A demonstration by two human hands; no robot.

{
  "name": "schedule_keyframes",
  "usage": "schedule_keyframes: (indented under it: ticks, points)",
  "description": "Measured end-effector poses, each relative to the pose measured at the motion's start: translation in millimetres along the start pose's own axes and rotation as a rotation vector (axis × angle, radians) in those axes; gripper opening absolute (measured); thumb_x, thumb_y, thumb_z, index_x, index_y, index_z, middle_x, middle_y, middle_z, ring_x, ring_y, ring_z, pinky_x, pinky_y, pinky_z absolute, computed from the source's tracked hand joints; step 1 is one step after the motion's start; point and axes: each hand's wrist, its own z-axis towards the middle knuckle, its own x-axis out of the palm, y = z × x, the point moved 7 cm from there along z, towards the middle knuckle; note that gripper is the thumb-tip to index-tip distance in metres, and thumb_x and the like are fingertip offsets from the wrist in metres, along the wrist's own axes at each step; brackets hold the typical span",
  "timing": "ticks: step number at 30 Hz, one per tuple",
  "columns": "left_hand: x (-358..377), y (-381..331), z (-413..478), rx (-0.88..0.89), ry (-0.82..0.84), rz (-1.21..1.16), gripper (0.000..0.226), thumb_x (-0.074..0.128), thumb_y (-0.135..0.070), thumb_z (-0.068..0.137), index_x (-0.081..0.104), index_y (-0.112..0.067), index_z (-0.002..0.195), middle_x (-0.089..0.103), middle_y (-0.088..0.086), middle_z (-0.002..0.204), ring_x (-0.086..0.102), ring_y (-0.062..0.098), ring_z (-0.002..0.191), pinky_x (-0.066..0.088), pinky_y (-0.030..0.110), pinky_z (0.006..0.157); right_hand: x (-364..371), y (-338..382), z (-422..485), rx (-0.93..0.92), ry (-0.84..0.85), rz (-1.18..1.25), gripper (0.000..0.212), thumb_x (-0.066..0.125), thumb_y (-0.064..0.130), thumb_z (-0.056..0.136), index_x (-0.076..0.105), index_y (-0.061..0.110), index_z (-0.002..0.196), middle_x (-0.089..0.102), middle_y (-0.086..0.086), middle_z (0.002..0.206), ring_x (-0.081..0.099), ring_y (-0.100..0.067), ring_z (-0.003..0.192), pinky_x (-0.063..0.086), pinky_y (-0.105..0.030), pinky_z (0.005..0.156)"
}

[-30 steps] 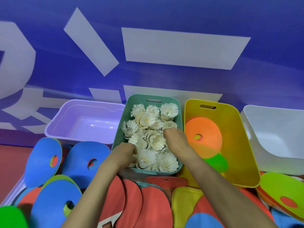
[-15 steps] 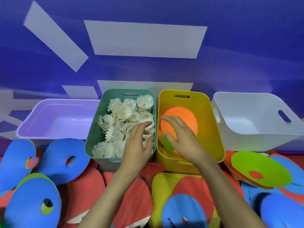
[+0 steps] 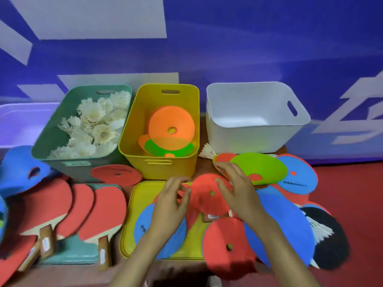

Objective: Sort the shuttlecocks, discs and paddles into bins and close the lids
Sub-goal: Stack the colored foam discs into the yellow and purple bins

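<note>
My left hand (image 3: 174,200) pinches the left edge of a red disc (image 3: 207,200), and my right hand (image 3: 238,191) grips its upper right edge. The disc is tilted above the yellow lid (image 3: 130,224). Just behind it, the yellow bin (image 3: 161,163) holds an orange disc (image 3: 172,123) and a green one. To its left, the green bin (image 3: 43,148) is full of white shuttlecocks (image 3: 93,125). The white bin (image 3: 248,133) at the right has nothing in it. Three red paddles (image 3: 99,214) lie at the front left on a teal lid (image 3: 72,253).
A purple bin (image 3: 18,121) stands at the far left. Loose discs lie around: green (image 3: 261,166), blue (image 3: 290,228), red (image 3: 116,175). One shuttlecock (image 3: 208,151) lies in front of the white bin, another (image 3: 320,232) on a black paddle (image 3: 331,251).
Both hands have drawn back from the green and yellow bins to the pile in front and taken hold of a red disc. My view has swung to the right.
</note>
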Motion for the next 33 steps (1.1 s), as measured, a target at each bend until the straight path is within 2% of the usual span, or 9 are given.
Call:
schedule_keyframes:
  ticks: [3,5,10,14,19,25,28,30,33]
  points:
    - [48.3,26.8,-26.4,-0.252,0.119,0.075,0.031,0.063,-0.006,0.082,0.059,-0.018,0.111,0.055,-0.002,0.109,0.059,0.016,0.09,0.048,0.027,0.074,8.1,-42.2,-26.6,0.13,0.188,-0.068,0.039,0.06,0.014,0.086,0.054,0.009,0.124,0.053,-0.007,0.123,0.051,-0.022,0.116,0.032,-0.022,0.1]
    - [72.4,42.5,-40.6,-0.455,0.202,0.114,0.037,0.066,-0.011,0.082,0.056,-0.013,0.118,0.055,0.004,0.116,0.058,0.021,0.098,0.046,0.03,0.084,22.2,-64.4,-42.8,0.211,0.365,-0.142,0.043,0.061,0.014,0.087,0.049,0.01,0.129,0.048,-0.009,0.129,0.045,-0.024,0.122,0.029,-0.025,0.103]
    - [108.8,70.5,-49.5,-0.784,0.247,0.073,0.047,0.061,-0.015,0.085,0.043,-0.007,0.127,0.06,0.014,0.12,0.058,0.028,0.108,0.045,0.034,0.093,55.2,-92.5,-67.0,0.228,0.595,-0.283,0.041,0.052,0.017,0.091,0.046,0.015,0.131,0.044,-0.007,0.13,0.044,-0.025,0.12,0.036,-0.034,0.102]
    - [119.7,71.3,-42.0,-0.85,0.241,0.12,0.039,0.053,-0.014,0.09,0.045,-0.011,0.128,0.064,0.015,0.114,0.06,0.029,0.103,0.043,0.03,0.08,67.9,-94.6,-71.8,0.097,0.683,-0.531,0.031,0.05,0.008,0.087,0.051,0.015,0.117,0.049,-0.008,0.12,0.045,-0.029,0.117,0.036,-0.037,0.096]
    - [124.3,81.0,-40.3,-0.905,0.194,0.105,0.031,0.056,-0.016,0.09,0.054,-0.01,0.121,0.062,0.011,0.121,0.058,0.027,0.109,0.044,0.032,0.088,70.9,-93.9,-70.0,0.019,0.677,-0.649,0.033,0.052,0.009,0.086,0.05,0.016,0.118,0.048,-0.007,0.123,0.041,-0.028,0.119,0.031,-0.042,0.098]
    - [116.5,82.1,-41.6,-0.913,-0.08,-0.075,0.017,0.061,-0.004,0.085,0.064,-0.01,0.1,0.066,0.007,0.098,0.063,0.027,0.098,0.047,0.031,0.083,72.6,-93.9,-75.7,0.003,0.642,-0.638,0.036,0.053,0.009,0.085,0.045,0.017,0.12,0.051,-0.005,0.122,0.044,-0.028,0.117,0.031,-0.042,0.096]
    - [110.5,78.2,-44.6,-0.88,-0.042,0.023,0.025,0.059,-0.005,0.085,0.06,-0.01,0.11,0.064,0.01,0.102,0.061,0.029,0.098,0.046,0.033,0.082,75.0,-93.2,-74.5,-0.003,0.645,-0.657,0.035,0.053,0.007,0.086,0.047,0.016,0.119,0.05,-0.007,0.121,0.043,-0.029,0.117,0.031,-0.045,0.096]
    - [104.0,76.2,-56.1,-0.837,-0.033,0.068,0.025,0.058,-0.006,0.085,0.054,-0.008,0.109,0.064,0.015,0.104,0.059,0.032,0.1,0.046,0.037,0.082,75.8,-93.2,-73.1,-0.002,0.645,-0.663,0.033,0.05,0.005,0.086,0.048,0.015,0.118,0.05,-0.008,0.12,0.043,-0.03,0.115,0.031,-0.045,0.096]
    - [106.3,72.7,-87.3,-0.869,0.165,0.142,0.03,0.064,-0.012,0.082,0.049,-0.008,0.107,0.062,0.01,0.101,0.059,0.03,0.097,0.044,0.035,0.079,77.9,-93.8,-72.8,-0.004,0.643,-0.653,0.033,0.055,0.007,0.086,0.048,0.016,0.118,0.05,-0.007,0.12,0.042,-0.029,0.115,0.032,-0.044,0.096]
